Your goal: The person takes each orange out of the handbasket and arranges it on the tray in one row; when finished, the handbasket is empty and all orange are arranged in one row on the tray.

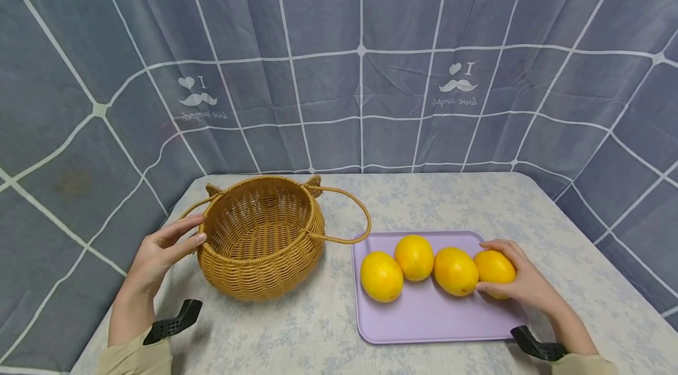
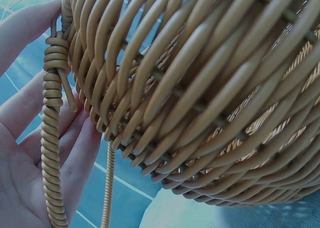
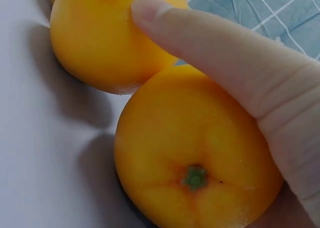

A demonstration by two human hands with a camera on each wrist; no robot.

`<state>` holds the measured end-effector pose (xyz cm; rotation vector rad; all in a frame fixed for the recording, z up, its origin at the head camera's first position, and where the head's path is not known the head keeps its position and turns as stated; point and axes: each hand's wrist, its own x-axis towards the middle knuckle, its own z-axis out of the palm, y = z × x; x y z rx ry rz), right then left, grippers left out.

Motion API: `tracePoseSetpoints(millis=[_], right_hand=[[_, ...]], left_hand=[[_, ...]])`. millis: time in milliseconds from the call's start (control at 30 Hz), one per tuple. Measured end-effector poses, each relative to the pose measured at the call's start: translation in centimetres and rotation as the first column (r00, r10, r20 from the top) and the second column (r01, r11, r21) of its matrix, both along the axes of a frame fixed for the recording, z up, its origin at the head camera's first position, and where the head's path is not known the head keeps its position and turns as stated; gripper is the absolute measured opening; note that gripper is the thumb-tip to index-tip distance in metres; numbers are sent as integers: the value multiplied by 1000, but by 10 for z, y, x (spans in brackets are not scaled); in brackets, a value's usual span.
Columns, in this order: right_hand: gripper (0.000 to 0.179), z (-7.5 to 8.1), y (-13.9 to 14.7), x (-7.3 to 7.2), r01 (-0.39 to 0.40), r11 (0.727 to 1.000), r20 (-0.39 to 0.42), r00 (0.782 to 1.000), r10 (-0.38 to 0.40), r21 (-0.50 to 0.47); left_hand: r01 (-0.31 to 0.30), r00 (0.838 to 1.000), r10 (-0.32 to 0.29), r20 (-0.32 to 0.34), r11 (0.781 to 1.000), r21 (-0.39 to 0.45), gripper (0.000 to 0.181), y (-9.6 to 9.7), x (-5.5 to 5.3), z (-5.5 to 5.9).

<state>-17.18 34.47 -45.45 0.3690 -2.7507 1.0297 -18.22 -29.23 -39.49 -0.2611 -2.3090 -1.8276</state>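
A round brown wicker basket point(image 1: 262, 275) stands at the left, its mouth tipped toward me. My left hand point(image 1: 166, 251) is at its left rim with fingers extended. Seen from the left wrist, fingertips point(image 2: 92, 133) touch the outer weave, and a wrapped handle point(image 2: 50, 153) hangs before the palm. On a lilac tray point(image 1: 408, 325) at the right lie several yellow-orange oranges. My right hand point(image 1: 521, 281) holds the rightmost orange point(image 1: 495, 269) between thumb and fingers. In the right wrist view, the thumb point(image 3: 225, 52) lies over this orange point(image 3: 200, 148), its tip overlapping the neighbouring orange point(image 3: 100, 42).
The other oranges include a left one point(image 1: 381, 276), one behind it point(image 1: 414, 257) and one beside the held orange point(image 1: 455, 271). A looped handle point(image 1: 365, 216) sticks out from the basket over the tray's back left corner. A grey-blue checked curtain point(image 1: 328, 92) hangs behind the patterned tablecloth point(image 1: 296, 334).
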Motion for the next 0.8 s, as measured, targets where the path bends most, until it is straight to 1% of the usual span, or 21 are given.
tracePoseSetpoints(millis=[167,367,467,667,800], right_hand=[[74,2,-1,-3,27,1000,14,1000,-27,13],[78,5,-2,-1,8,1000,79,997,-9,19],[81,7,0,1,-3,1000,89,996,0,30],[86,7,4,4,-7,999,95,996,2,50],[87,9,5,4,-24,998,99,995,18,60]], left_hand=[[-1,1000,1,1,1000,4,45,0,-1,0],[-2,1000,2,1,1000,7,45,0,-2,-1],[9,1000,-9,-2,1000,21,45,0,-2,-1],[17,999,-15,-33,999,34,41,1,-2,-2],[16,998,-14,-55,999,33,40,2,-1,-1]])
